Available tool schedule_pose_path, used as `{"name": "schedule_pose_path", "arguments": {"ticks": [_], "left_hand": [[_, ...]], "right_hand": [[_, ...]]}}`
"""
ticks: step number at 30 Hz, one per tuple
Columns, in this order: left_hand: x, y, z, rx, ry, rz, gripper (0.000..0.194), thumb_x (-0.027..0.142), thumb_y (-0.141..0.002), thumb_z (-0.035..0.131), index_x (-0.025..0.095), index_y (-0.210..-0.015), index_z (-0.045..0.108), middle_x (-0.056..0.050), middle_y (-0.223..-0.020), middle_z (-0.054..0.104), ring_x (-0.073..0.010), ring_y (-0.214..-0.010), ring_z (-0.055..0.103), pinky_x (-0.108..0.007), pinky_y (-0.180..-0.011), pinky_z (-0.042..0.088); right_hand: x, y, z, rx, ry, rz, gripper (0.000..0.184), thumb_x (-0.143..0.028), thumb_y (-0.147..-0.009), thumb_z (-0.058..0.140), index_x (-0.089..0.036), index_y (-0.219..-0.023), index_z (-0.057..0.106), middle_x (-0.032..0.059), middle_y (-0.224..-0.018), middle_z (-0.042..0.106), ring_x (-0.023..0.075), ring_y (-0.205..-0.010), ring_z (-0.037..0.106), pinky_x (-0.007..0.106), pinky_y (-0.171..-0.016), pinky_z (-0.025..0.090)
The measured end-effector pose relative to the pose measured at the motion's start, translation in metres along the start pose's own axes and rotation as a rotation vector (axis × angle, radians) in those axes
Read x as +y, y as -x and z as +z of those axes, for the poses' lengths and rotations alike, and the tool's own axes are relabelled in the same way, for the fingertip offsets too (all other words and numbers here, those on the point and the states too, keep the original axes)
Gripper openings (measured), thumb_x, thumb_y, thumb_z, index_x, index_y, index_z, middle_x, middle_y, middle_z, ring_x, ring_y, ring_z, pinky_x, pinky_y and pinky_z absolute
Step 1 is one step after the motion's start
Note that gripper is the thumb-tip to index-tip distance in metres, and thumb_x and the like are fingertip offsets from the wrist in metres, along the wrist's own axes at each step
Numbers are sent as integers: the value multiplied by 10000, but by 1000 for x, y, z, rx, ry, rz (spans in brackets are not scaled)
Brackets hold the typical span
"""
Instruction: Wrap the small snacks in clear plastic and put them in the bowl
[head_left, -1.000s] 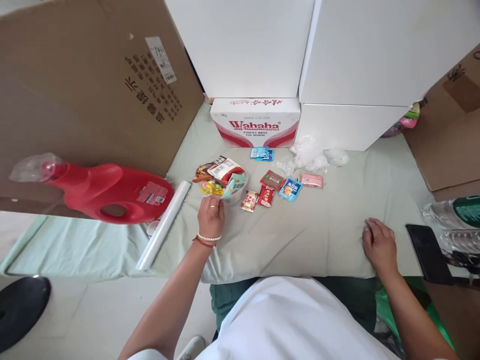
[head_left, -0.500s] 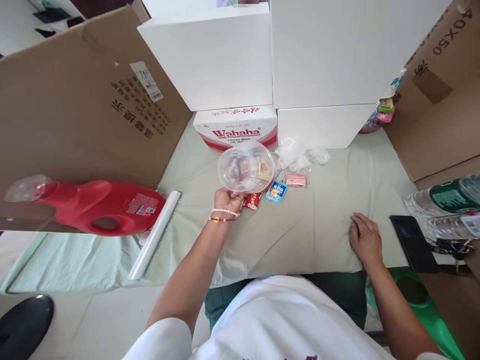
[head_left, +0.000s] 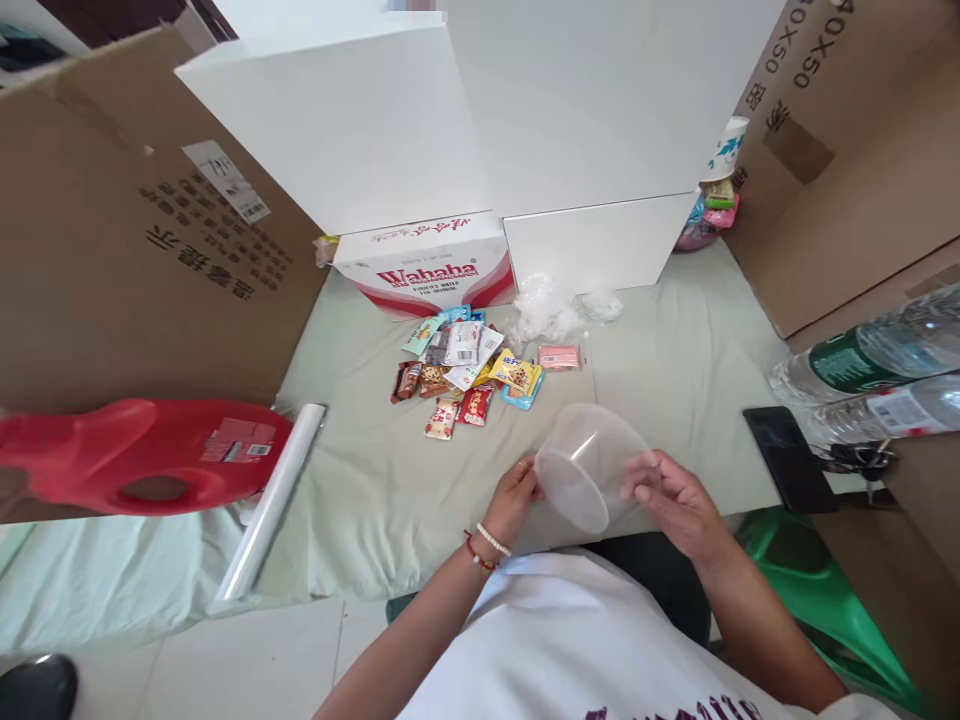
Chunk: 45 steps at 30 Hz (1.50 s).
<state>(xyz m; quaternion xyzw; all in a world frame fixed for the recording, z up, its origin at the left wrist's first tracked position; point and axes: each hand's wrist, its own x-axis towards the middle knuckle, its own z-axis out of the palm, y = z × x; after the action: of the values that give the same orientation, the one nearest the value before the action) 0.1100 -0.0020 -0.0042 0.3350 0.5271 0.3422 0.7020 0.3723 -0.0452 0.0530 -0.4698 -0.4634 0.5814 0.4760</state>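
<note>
A clear plastic bowl, tilted on its side and with nothing in it, is held close to my body near the table's front edge. My left hand grips its rim on the left, fingers closed. On the right side my right hand pinches the bowl too, some fingers showing through the plastic. Beyond the bowl lies a loose pile of snack packets in several colours. A red packet and a cream packet lie at its near side, and a pink packet sits apart to the right.
A Wahaha carton and white boxes stand at the back, with crumpled clear plastic before them. To the left are a red jug and a white roll. Rightward lie a black phone and plastic bottles.
My left hand lifted the bowl and its snack packets were tipped onto the table. The bowl came back toward my body, and my right hand left the table and took hold of it.
</note>
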Motion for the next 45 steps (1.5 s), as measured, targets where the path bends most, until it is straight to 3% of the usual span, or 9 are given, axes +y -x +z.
{"name": "schedule_pose_path", "arguments": {"ticks": [5, 11, 18, 25, 28, 32, 37, 41, 45], "left_hand": [[10, 11, -37, 162, -659, 495, 237, 403, -944, 582, 239, -1017, 736, -91, -1070, 698, -220, -959, 678, -386, -896, 564], [-18, 38, -113, 479, -1047, 699, 245, 339, -986, 501, 242, -1027, 722, -122, -1274, 674, -278, -1171, 659, -481, -1028, 546], [-54, 59, -153, 568, -1211, 767, 288, 249, -967, 529, 233, -1222, 662, -148, -1373, 659, -302, -1252, 646, -503, -1059, 537], [-58, 54, -145, 619, -1216, 817, 270, 220, -952, 549, 197, -1184, 684, -160, -1321, 695, -306, -1224, 662, -499, -1041, 528], [-56, 63, -146, 614, -1028, 778, 211, 272, -981, 541, 217, -1114, 695, -135, -1274, 708, -273, -1183, 670, -473, -1036, 530], [-41, 75, -126, 550, -576, 578, 252, 422, -1002, 546, 229, -1083, 686, -95, -1113, 713, -240, -1073, 677, -427, -978, 546], [4, 48, -72, 63, 273, 90, 568, 711, -900, 589, 235, -1210, 618, -123, -1258, 666, -263, -1037, 701, -427, -790, 619], [25, 9, -33, -261, 497, -180, 626, 675, -776, 773, 205, -1170, 647, -139, -1195, 695, -298, -1050, 708, -504, -824, 620], [19, -2, -21, -124, 402, -120, 573, 382, -504, 999, 168, -925, 674, -48, -950, 719, -206, -846, 693, -368, -760, 595]], "right_hand": [[-26, -28, -78, 271, 609, -197, 227, -455, -948, 663, -287, -1099, 693, 54, -1032, 760, 264, -1005, 691, 447, -965, 542], [-15, -118, -135, 199, 1202, -279, 297, -388, -948, 536, -242, -1122, 728, 121, -1083, 751, 350, -1089, 631, 578, -996, 503], [-44, -223, -90, 109, 1306, -327, 517, -399, -924, 650, -194, -1397, 614, 160, -1359, 611, 359, -1279, 492, 533, -1122, 411], [-43, -302, -20, 182, 1330, -16, 160, -134, -872, 621, -97, -979, 734, 208, -1069, 710, 364, -1246, 531, 554, -1137, 335], [-40, -279, -12, 210, 1195, -62, 149, -190, -905, 596, -140, -971, 720, 180, -1053, 712, 332, -1164, 592, 502, -1067, 437], [-23, -194, -3, 228, 619, -72, 278, -450, -970, 534, -249, -1112, 663, 53, -1013, 716, 214, -873, 687, 410, -834, 596], [23, -86, 47, 102, -355, 285, 318, -398, -691, 872, -257, -924, 708, -1, -840, 738, 132, -570, 608, 319, -593, 599], [45, -52, 94, 1, -296, 378, 318, -436, -731, 863, -248, -968, 763, 15, -879, 759, 141, -597, 619, 315, -596, 592], [26, -58, 79, -172, 193, 268, 356, -525, -873, 721, -245, -1086, 782, 66, -1035, 748, 202, -826, 693, 352, -739, 597]]}}
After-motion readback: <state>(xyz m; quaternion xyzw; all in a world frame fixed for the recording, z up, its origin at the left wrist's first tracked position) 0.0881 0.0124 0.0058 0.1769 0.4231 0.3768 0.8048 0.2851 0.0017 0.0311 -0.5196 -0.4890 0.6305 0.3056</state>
